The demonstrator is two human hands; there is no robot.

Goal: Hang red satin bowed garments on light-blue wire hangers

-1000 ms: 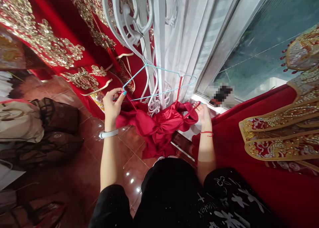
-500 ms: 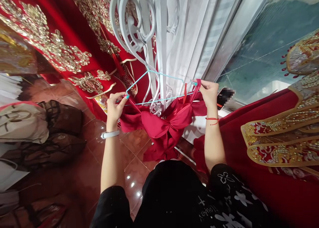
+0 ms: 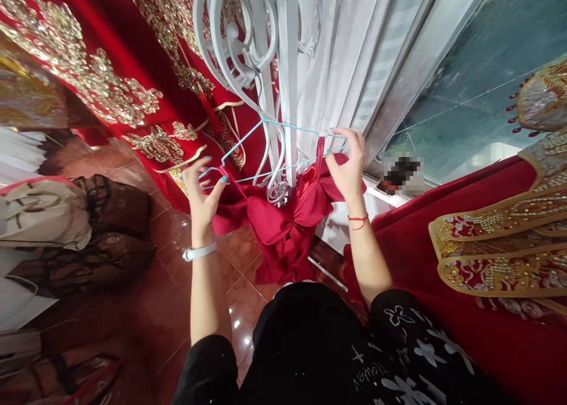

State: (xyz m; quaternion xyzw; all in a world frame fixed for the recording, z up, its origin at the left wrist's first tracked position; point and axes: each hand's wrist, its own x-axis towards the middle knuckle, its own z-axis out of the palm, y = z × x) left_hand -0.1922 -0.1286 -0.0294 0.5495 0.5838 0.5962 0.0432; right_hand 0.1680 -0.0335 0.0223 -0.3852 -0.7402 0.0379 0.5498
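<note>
A red dress [image 3: 273, 219] with gathered, bow-like folds hangs by thin straps from a light blue wire hanger [image 3: 290, 126]. The hanger's top is at the white scrolled metal rack [image 3: 290, 86]. At the hanger's left end is my left hand [image 3: 202, 198], thumb and fingers apart, beside the left strap. My right hand [image 3: 349, 169] is open around the hanger's right end, its thumb close to the right strap [image 3: 320, 151]. Both straps lie over the hanger's shoulders. Whether fingertips touch the wire, I cannot tell.
Red garments with gold beading [image 3: 142, 98] hang at the left, and an embroidered red costume [image 3: 487, 245] is at the right. Stuffed bags [image 3: 44, 213] lie on the tiled floor [image 3: 241, 251]. A dark phone-like object [image 3: 398, 175], partly pixelated, rests by the glass.
The right strap has gone from my right fingers onto the hanger. Both hands have opened from a pinch, and my right hand has shifted left.
</note>
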